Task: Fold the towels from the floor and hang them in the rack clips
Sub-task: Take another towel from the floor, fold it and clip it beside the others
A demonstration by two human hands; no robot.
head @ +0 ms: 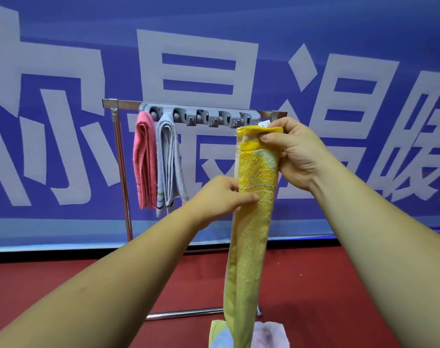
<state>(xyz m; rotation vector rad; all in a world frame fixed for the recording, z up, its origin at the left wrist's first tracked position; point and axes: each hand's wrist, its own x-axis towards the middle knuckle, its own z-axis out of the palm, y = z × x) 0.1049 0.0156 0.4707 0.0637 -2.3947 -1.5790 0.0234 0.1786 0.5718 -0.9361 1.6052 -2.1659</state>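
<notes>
Yellow towel (254,222): folded lengthwise into a long narrow strip, held upright in front of the rack, its lower end hanging down to the heap of towels on the floor (264,334). Right hand (293,151): closed on the towel's top edge, thumb pressed over the front of the fold, a small white label showing just above the fingers. Left hand (220,197): pinching the strip's left edge partway down, thumb on the front face. Rack (121,156): chrome frame on a red floor (314,285), with a grey clip bar (201,118) fixed along its top rail. Pink towel (144,162): folded, hanging from the leftmost clip. Grey towel (167,164): folded, with striped ends, hanging from the next clip, just beside the pink one. Remaining clips to the right: nothing hanging from them; the rightmost is partly hidden behind the yellow towel's top. Heap on the floor: pale yellow, blue and pink cloth, cut off by the bottom edge. Backdrop: blue banner (63,33) with large white characters.
</notes>
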